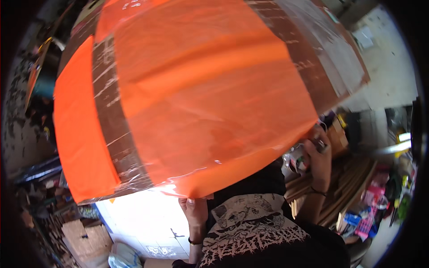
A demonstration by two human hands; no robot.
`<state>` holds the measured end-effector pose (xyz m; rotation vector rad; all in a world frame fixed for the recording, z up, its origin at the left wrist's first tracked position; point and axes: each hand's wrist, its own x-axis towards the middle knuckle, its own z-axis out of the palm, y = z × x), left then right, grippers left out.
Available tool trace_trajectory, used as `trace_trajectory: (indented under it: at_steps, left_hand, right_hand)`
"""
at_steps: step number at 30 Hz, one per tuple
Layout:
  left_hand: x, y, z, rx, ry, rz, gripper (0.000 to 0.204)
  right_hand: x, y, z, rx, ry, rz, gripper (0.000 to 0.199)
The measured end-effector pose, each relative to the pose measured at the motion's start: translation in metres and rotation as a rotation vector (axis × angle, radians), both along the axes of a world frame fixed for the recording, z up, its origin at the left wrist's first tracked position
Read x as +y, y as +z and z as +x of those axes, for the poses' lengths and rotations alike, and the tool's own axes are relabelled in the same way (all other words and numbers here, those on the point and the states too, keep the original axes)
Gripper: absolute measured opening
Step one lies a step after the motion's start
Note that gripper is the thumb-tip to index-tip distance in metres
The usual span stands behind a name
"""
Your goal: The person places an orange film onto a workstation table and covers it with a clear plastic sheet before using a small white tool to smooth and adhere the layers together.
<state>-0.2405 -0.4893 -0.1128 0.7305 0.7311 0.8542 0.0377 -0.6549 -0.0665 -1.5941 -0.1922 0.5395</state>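
Observation:
A large brown board (109, 107) fills the upper middle, tilted above my lap. Orange sheets (214, 102) cover much of it, with shiny clear film over parts and a pale plastic strip (342, 67) along the right side. My left hand (194, 211) is closed on the near edge, thumb on top and fingers hidden under it. At the near right corner, my right hand (318, 149) curls around the edge, its fingertips partly hidden. Beside that hand is a shiny, clear, rounded thing (297, 158); I cannot tell whether it is held.
Below left lies a bright white tiled surface (147, 223), with a cardboard piece (87, 241) and a pale bag (125, 255) nearby. Stacked flat strips (353, 181) stand to the right. Colourful packets (368, 214) lie beyond them. A pale wall (389, 76) rises at the far right.

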Motion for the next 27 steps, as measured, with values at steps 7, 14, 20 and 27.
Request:
trace_trajectory:
  at_steps: [7,14,20,27]
  left_hand:
    - [-0.022,0.008,0.029,0.023,-0.28,0.207,0.027]
    - [-0.02,0.014,0.057,-0.06,-0.366,0.244,0.025]
    - [-0.029,0.022,0.058,0.061,-0.319,0.193,0.029]
    - [-0.029,0.003,0.048,0.076,-0.422,0.433,0.031]
  right_hand:
    - [0.001,0.037,-0.007,-0.077,-0.041,-0.015,0.022]
    - [-0.003,0.042,0.007,-0.12,-0.136,-0.004,0.022]
    - [-0.006,0.04,0.023,-0.156,-0.097,-0.04,0.013]
    - [-0.01,0.042,0.025,-0.158,-0.029,-0.049,0.015]
